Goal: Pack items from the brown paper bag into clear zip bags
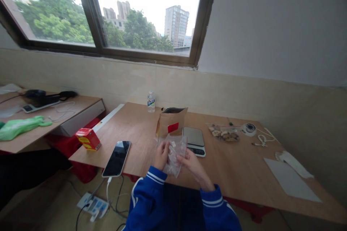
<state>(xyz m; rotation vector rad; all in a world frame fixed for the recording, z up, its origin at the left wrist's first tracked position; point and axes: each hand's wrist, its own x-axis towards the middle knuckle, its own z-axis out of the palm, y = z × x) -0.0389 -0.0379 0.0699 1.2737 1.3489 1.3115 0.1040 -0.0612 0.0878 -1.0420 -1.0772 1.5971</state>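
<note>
Over the near edge of the worktop, pinches a clear plastic bag between both hands, left hand on its left side, right hand lower on its right, long axis roughly upright, scale just behind

Both hands hold a clear plastic bag over the near edge of the table: left hand at its left side, right hand at its right. Behind stand a brown paper bag and a scale; a phone lies to the left.
</note>
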